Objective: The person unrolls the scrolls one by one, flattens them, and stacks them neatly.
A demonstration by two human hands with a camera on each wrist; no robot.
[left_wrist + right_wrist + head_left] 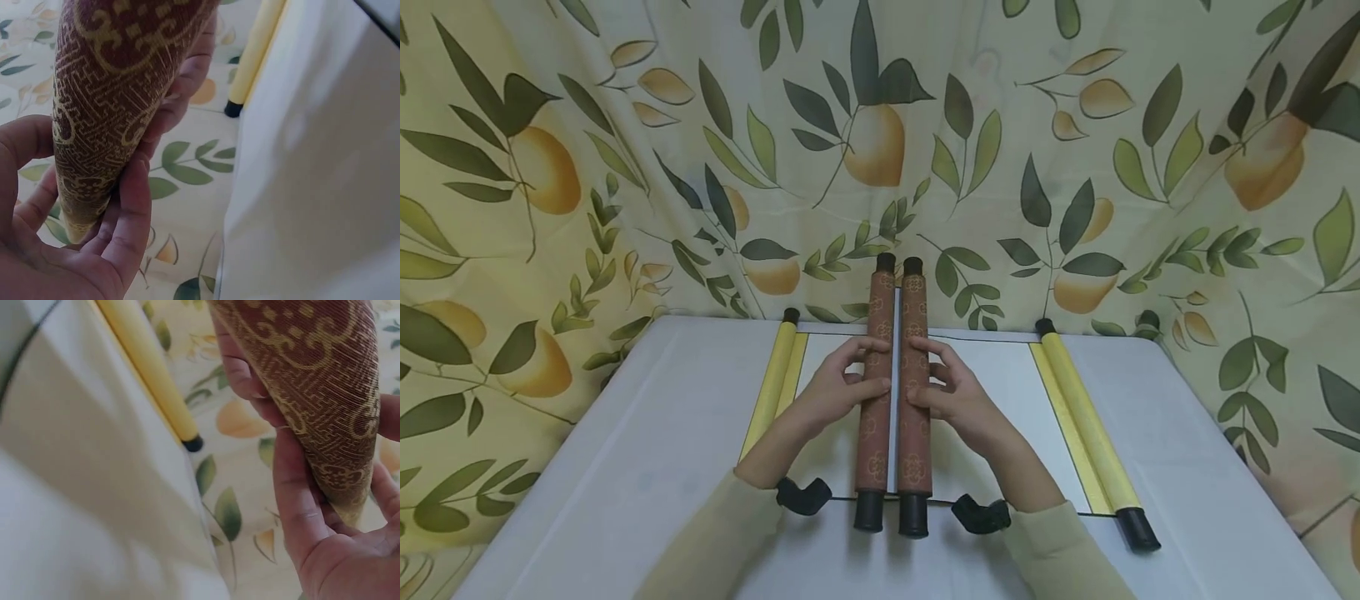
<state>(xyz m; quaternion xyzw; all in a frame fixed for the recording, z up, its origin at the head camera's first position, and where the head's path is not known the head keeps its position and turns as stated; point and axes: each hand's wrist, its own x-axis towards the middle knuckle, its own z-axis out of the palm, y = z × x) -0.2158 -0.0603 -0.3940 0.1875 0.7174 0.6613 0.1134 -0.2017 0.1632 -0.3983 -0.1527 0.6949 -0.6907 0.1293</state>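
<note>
While my left hand (838, 383) grips one brown roller (874, 442), my right hand (961, 390) grips the second roller (914, 450) just beside it, over the yellow-edged scroll (1000, 367).

The left red-brown cylindrical roll (872, 429) and the right red-brown cylindrical roll (914, 433) look like woven brocade cloth, finely ribbed, with raised gold thread that glints faintly. Their black round end caps (913, 515) appear to be smooth plastic or lacquered wood with a low gloss. The long yellow roll (1090, 417) looks smooth and near matt, cloth or paper. The flat white sheet (1009, 387) resembles matt paper. Soft matt fabric forms the white tablecloth (625, 467), the fruit-printed cream curtain (958, 50) and the pale beige sleeve (715, 542).
</note>
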